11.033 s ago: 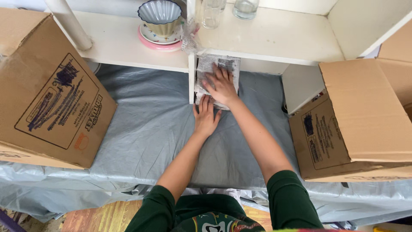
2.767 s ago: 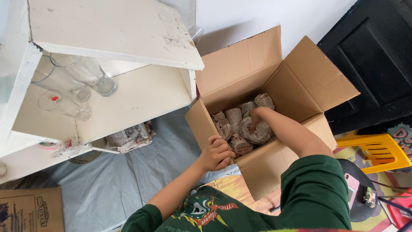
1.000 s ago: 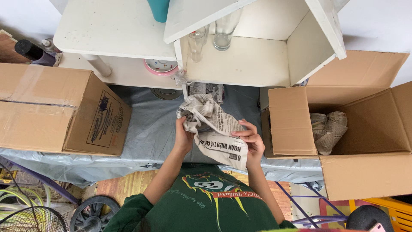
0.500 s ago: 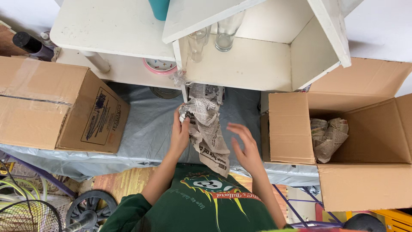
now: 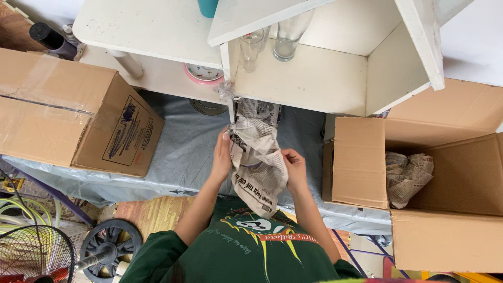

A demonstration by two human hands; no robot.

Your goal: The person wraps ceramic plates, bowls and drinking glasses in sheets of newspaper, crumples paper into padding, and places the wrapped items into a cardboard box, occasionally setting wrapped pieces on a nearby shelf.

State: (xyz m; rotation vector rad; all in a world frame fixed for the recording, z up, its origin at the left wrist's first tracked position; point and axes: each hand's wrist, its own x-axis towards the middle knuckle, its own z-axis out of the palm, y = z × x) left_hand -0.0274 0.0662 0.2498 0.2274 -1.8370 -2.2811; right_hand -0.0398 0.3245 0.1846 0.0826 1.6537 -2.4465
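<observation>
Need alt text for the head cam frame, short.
Seen from above, a person's left hand and right hand hold a newspaper-wrapped bundle in front of a white shelf unit holding drinking glasses. An open cardboard box with more newspaper bundles sits to the right, a closed box to the left.

One head-worn view, looking steeply down over the wearer's chest. Close on both hands, left hand (image 5: 222, 157) and right hand (image 5: 295, 169), at frame centre. White shelf (image 5: 325, 78) fills the top, open cardboard box (image 5: 445, 178) the right edge.
</observation>
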